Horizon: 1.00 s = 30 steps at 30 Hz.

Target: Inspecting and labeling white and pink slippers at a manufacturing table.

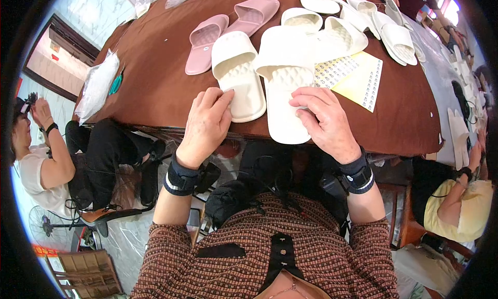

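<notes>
Two cream quilted slippers lie side by side at the near edge of the brown table (155,81). My left hand (207,123) rests on the heel of the left cream slipper (239,73), fingertips touching its edge. My right hand (326,120) lies on the heel of the right cream slipper (284,86), fingers curled over its sole. Neither slipper is lifted. Just right of my right hand lie sheets of small stickers (358,76), one white and one yellow.
A pair of pink slippers (228,29) lies farther back, with several more white slippers (358,24) at the back right. A clear bag (97,86) and teal scissors (116,82) sit at the table's left. Other people sit at the left (41,164) and the right (461,200).
</notes>
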{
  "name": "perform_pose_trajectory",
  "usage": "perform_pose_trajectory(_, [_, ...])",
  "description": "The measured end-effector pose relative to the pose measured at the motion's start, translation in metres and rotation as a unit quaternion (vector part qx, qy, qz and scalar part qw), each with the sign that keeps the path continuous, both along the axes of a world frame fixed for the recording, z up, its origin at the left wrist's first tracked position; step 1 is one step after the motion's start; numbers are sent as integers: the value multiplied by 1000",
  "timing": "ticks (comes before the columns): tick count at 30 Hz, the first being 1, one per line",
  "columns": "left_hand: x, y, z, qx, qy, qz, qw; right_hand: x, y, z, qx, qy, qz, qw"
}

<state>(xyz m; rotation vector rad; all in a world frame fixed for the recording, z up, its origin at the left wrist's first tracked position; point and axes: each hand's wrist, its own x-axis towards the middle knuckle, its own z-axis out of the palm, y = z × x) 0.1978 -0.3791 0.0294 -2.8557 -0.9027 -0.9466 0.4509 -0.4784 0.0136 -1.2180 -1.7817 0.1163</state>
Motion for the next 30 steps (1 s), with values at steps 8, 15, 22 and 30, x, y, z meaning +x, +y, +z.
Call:
perform_pose_trajectory(8, [1,1,7,-36,29,7,999,-2,0,0,15,7,-3,1000])
perform_pose_trajectory(15, [3,2,8,-38,37,11,999,-1,0,0,17,8,0,1000])
perform_pose_trajectory(22, [4,3,12,-53,43,14,998,-2,0,0,16,17,0,1000])
perform_pose_trajectory(30, [6,0,9,-36,37,22,998,0,-1,-1,22,11,0,1000])
